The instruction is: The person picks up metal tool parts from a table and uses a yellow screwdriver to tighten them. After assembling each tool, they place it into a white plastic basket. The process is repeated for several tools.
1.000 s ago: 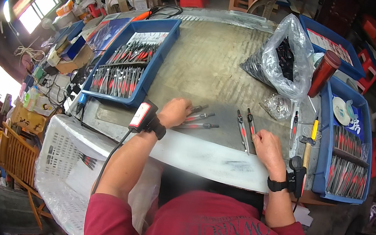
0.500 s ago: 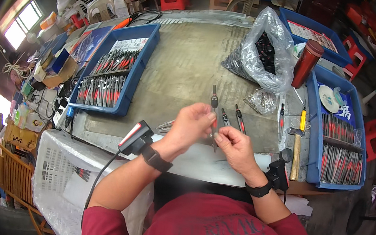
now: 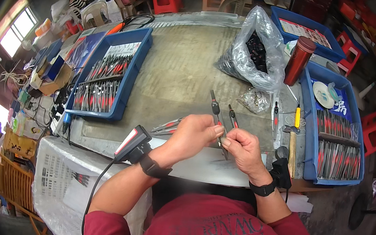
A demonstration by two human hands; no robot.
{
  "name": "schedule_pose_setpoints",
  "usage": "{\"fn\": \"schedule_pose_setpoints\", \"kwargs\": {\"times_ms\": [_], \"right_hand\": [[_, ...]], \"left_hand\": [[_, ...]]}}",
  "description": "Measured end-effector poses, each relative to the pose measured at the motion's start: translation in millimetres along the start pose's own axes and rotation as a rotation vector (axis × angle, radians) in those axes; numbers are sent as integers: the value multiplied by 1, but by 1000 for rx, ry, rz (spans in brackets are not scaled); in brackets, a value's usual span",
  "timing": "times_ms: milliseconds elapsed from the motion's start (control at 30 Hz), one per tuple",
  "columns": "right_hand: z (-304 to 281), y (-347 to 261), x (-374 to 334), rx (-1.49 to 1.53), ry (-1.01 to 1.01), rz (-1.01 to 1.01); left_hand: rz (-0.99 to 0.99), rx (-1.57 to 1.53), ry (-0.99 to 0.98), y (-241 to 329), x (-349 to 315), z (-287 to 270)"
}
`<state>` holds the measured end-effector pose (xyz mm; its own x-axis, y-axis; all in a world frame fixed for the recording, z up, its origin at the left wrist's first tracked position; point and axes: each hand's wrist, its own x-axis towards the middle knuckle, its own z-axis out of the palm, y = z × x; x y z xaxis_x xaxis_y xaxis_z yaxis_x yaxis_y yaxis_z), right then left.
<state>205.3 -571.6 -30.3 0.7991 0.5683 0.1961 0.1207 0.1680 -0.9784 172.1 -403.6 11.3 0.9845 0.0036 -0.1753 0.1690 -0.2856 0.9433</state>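
Between my hands is a slim drawing compass (image 3: 215,107) with a black grip, red parts and metal legs. It slants away from me above the near edge of the table. My left hand (image 3: 193,135) is closed with thumb and fingers pinching its middle. The pinched fingers of my right hand (image 3: 245,149) grip it lower down, close beside the left; the exact contact is partly hidden. Just beyond, another compass (image 3: 233,116) lies on the table. Several more compasses (image 3: 166,127) lie beside my left wrist, partly covered by it.
Blue trays packed with compasses stand at left (image 3: 125,86) and right (image 3: 311,136). A clear bag (image 3: 272,72) of black parts, a red flask (image 3: 298,61), a hammer (image 3: 292,155) and a yellow-handled screwdriver (image 3: 297,117) lie toward the right. A white crate (image 3: 55,175) sits near left.
The held compass has come lower and now tilts more. Both hands have shifted slightly, and the view has turned a little. More of the compasses beside my left wrist show.
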Motion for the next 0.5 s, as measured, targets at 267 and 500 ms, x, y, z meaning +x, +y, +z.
{"fn": "schedule_pose_setpoints", "kwargs": {"times_ms": [267,500], "right_hand": [[-16,-1,-7,-112,18,28],[-23,-10,-8,-160,8,-17]], "left_hand": [[3,69,-70,6,-8,-4],[48,228,-74,5,-9,-9]]}}
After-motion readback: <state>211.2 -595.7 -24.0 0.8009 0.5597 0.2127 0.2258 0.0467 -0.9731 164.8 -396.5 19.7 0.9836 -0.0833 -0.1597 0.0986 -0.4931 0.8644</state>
